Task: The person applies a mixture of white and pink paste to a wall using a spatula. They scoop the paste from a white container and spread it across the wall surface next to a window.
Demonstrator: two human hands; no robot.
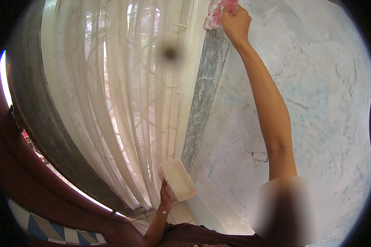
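High up, my right hand [237,22] is closed around a flat pink-red spreader [214,15] smeared with white paste. The spreader lies against the top of a grey strip [208,78] that runs along the edge of the mottled white wall [309,90]. Lower down, my left hand [166,198] grips the side of a shallow rectangular tub [178,179]. Pale, creamy paste shows inside the tub, and its rim has pinkish smears. The tub is held in front of the foot of the wall, near the curtain.
Sheer white curtains [111,103] hang over a barred window to the left of the wall. A pale frame [185,99] stands between the curtain and the grey strip. Light floor tiles [181,214] show below the tub. A blue, grey and white patterned surface [49,226] is at lower left.
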